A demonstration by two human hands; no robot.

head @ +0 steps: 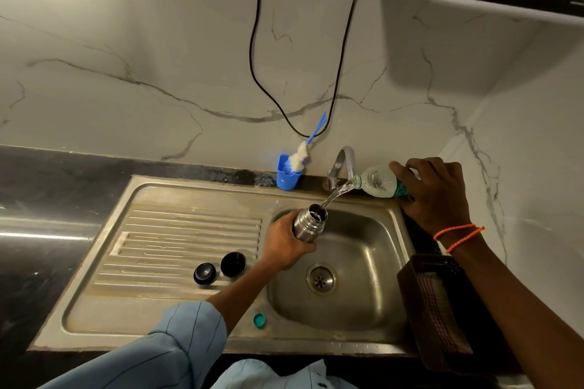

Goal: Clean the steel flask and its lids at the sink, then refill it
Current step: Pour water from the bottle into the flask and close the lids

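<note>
My left hand [286, 246] grips the steel flask [309, 222] by its lower body, tilted over the sink basin [357, 262] with its open mouth up and to the right. My right hand [433, 189] holds a clear plastic water bottle [377, 181] tipped on its side, and a stream of water runs from its neck into the flask's mouth. Two black lids lie on the ribbed drainboard: a smaller one [204, 273] and a cup-like one [233, 264]. A teal bottle cap [259, 320] sits on the sink's front rim.
The tap [343, 164] curves over the basin just behind the stream. A blue holder [288, 175] with a bottle brush stands at the wall. A dark basket [433, 303] sits at the basin's right. A black cable hangs down the marble wall, and a water purifier is mounted upper right.
</note>
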